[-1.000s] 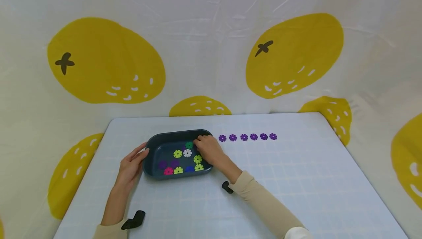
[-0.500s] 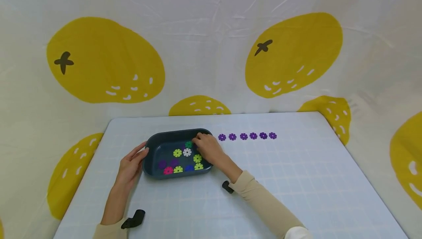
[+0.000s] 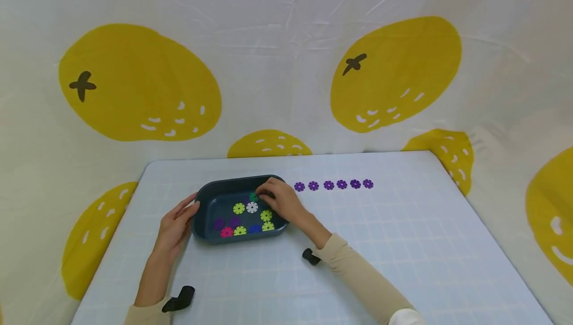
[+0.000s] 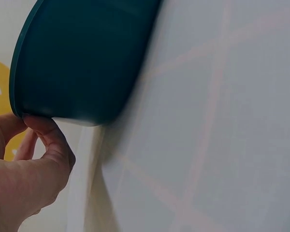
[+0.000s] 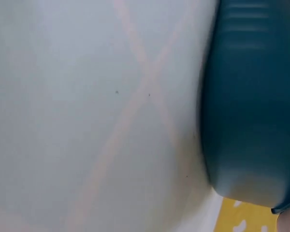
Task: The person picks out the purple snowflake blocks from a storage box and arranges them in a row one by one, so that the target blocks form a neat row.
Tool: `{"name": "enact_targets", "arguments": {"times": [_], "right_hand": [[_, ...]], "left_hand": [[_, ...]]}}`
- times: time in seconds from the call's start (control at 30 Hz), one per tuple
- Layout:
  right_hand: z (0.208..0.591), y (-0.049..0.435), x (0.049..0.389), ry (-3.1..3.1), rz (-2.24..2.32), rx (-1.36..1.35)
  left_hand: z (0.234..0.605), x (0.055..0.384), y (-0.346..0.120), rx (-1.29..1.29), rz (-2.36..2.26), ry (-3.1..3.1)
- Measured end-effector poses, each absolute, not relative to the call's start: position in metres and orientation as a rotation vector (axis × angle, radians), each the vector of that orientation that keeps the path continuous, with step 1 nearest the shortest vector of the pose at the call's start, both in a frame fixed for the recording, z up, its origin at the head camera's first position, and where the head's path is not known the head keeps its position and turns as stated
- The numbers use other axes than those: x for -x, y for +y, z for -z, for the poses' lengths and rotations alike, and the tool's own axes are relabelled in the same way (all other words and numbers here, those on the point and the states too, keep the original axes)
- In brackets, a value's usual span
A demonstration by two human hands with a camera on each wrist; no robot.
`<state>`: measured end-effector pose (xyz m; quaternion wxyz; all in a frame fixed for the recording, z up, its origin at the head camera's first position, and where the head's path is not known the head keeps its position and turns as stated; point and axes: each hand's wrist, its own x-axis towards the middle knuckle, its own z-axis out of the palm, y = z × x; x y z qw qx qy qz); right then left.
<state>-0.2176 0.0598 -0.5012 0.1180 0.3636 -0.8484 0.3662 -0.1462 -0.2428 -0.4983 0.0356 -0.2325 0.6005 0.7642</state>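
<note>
A dark teal oblong tray [image 3: 215,238] stands on the table, with several flower-shaped plastic discs in it. My left hand [image 3: 175,228] grips its left rim, thumb and fingers on either side; the left wrist view shows that hold [image 4: 38,159] on the tray wall [image 4: 82,58]. My right hand [image 3: 284,200] reaches over the right rim, fingertips beside a green disc [image 3: 253,197]; whether they pinch anything is hidden. Around it lie a white disc [image 3: 252,207], yellow discs [image 3: 239,208], a pink disc [image 3: 227,232], a blue disc [image 3: 254,229] and purple discs [image 3: 219,224].
Right of the tray, several purple discs [image 3: 329,185] form a row on the pale checked table [image 3: 380,250]. A curtain [image 3: 277,66] printed with yellow fruit hangs behind the table. Black wrist mounts [image 3: 180,299] show at both cuffs.
My right hand has shifted slightly left inside the tray, its fingertips closer to the green disc, and thumb and forefinger now show apart. My left hand keeps its hold on the rim.
</note>
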Motion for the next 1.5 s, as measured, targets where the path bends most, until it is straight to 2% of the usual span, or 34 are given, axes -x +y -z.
{"name": "enact_targets", "arguments": {"times": [0.47,0.8,1.03,1.23,1.5], "right_hand": [[0.505,0.073,0.222,-2.239,-1.602,-0.948],[0.507,0.102,0.225,-2.263,-1.795,-0.711],[0.477,0.123,0.211,-2.225,-1.856,-0.604],[0.474,0.145,0.213,-2.243,-1.885,-0.449],[0.503,0.177,0.235,-2.234,-1.893,-0.267]], "left_hand": [[0.500,0.147,-0.244,0.714,-2.318,1.884],[0.498,0.147,-0.244,0.734,-2.297,1.906],[0.497,0.147,-0.243,0.750,-2.273,1.918],[0.497,0.148,-0.242,0.743,-2.268,1.912],[0.497,0.147,-0.241,0.752,-2.287,1.918]]}}
